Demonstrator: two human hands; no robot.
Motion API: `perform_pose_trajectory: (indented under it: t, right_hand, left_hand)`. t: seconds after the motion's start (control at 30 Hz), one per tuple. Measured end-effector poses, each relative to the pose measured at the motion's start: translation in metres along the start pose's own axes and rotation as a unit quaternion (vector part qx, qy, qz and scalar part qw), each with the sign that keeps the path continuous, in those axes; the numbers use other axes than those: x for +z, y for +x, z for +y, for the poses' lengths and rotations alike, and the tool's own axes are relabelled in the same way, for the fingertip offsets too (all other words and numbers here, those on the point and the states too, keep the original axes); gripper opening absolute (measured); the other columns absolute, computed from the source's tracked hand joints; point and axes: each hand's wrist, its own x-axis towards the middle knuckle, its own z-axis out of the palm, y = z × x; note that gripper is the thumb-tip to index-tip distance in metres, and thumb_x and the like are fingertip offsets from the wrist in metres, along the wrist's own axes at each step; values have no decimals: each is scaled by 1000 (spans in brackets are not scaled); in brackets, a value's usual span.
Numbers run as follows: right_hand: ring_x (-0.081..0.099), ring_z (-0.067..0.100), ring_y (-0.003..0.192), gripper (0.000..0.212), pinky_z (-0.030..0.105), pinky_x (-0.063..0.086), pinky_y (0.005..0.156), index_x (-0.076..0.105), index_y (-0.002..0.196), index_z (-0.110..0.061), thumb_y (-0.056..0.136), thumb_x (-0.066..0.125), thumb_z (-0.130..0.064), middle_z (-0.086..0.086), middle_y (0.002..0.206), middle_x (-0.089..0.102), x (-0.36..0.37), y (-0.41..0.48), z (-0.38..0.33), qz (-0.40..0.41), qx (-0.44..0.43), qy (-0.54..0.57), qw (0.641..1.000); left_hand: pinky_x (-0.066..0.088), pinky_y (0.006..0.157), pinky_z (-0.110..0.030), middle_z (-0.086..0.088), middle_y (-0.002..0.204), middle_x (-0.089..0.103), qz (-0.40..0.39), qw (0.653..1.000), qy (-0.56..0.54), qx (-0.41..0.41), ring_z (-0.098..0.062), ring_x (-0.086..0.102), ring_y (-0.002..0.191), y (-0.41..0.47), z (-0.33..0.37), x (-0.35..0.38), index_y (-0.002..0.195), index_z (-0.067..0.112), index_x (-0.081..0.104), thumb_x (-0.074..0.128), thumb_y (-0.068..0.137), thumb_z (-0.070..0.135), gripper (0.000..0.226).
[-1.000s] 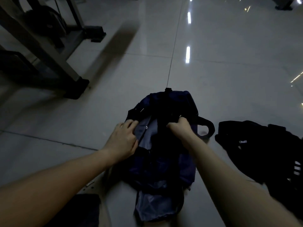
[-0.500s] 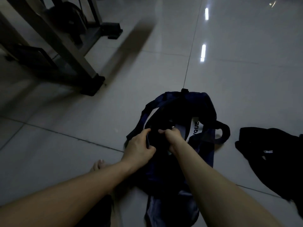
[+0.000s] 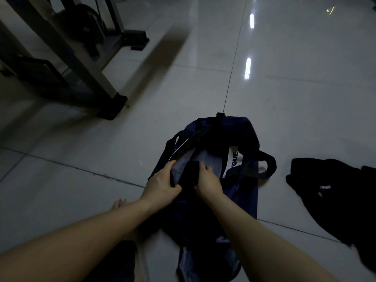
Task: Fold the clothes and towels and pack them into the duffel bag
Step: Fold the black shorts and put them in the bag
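Duffel bag (image 3: 240, 192) mouth pulled wider since; left hand (image 3: 162, 186) grips rim, right hand (image 3: 208, 183) pinches black strap (image 3: 189, 174) between hands

Deep navy on the duffel bag (image 3: 244, 200), black straps (image 3: 269, 165), pale grey lining (image 3: 205, 159), white label (image 3: 234, 159) with black letters. Solid black garment (image 3: 335, 200), small white mark. Glossy light grey floor (image 3: 284, 108), thin dark lines. Grey frame (image 3: 81, 64), black feet (image 3: 114, 106).
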Motion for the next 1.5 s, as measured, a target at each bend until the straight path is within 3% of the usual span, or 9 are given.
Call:
perform_pose_trajectory:
  t: [0.27, 0.47, 0.73, 0.93, 1.07, 1.17, 1.27, 1.37, 1.5]
  right_hand:
    - [61, 32, 120, 51, 37, 52, 97, 54, 139, -8, 89, 61, 1, 16, 128, 65, -7, 6, 2, -116, 5, 170, 979]
    - [32, 38, 143, 68, 53, 37, 108, 11, 159, -28, 102, 43, -46, 14, 163, 19, -13, -1, -7, -5, -75, -117, 990]
    - [1, 31, 155, 67, 47, 10, 125, 1, 162, -20, 108, 34, -42, 8, 169, -9, 6, 10, -8, -229, -118, -112, 960]
    - [10, 23, 155, 60, 32, 6, 124, 24, 159, -13, 103, 44, -9, 9, 168, 12, -12, 11, -8, -261, -130, 8, 956]
    - [48, 30, 136, 56, 38, 40, 108, 44, 150, -17, 95, 46, -10, 10, 151, 50, -46, 8, 7, -122, -138, -72, 980]
    - [60, 33, 112, 25, 35, 40, 94, 60, 116, -17, 101, 42, -25, 11, 125, 66, -67, 3, 23, -90, -152, -210, 962]
    - [63, 29, 103, 36, 48, 31, 110, 59, 95, -18, 105, 29, -36, 8, 112, 69, -71, -4, 37, -115, -144, -253, 950]
    - [62, 26, 108, 51, 51, 25, 113, 65, 99, -19, 104, 22, -47, 7, 109, 71, -62, -16, 51, -105, -147, -265, 947]
    - [52, 24, 125, 58, 48, 24, 114, 62, 121, -22, 101, 22, -59, 3, 128, 63, -47, -32, 59, -90, -177, -273, 941]
  left_hand:
    - [42, 74, -22, 12, 78, 52, -47, 999, -2, -8, -15, 57, 78, 2, -4, 6, 154, 30, 33, 67, 81, 16, 82]
    - [45, 79, -27, -4, 115, 67, -40, 998, 58, 0, -25, 64, 104, 0, -8, 6, 150, 28, 36, 67, 82, 25, 75]
    - [48, 85, -44, -11, 121, 48, 70, 985, 151, -41, -31, 51, 110, -5, -22, 11, 133, 16, 43, 64, 85, 29, 54]
    - [47, 83, -42, -7, 118, 50, 40, 987, 152, -18, -29, 53, 105, 0, -15, 10, 121, 15, 47, 63, 82, 22, 43]
    - [39, 94, -44, -13, 130, 48, 104, 924, 354, 101, -32, 47, 119, 23, -4, -3, 108, 15, 57, 66, 75, 37, 40]
    - [20, 121, -46, -11, 158, 33, -58, 882, 396, 249, -29, 26, 148, 46, 8, -10, 138, 17, 55, 52, 81, 73, 80]
    - [-1, 126, -48, -4, 169, 12, -275, 817, 461, 211, -23, 4, 156, 65, 15, -10, 161, 19, 16, 50, 59, 98, 134]
    - [-9, 124, -49, -9, 170, -6, -327, 768, 513, 201, -25, -8, 156, 74, 10, -4, 162, 20, -7, 67, 52, 92, 151]
    - [-4, 126, -48, -11, 169, -10, -292, 777, 493, 260, -27, -9, 156, 69, 0, 19, 162, 15, -5, 73, 63, 81, 142]
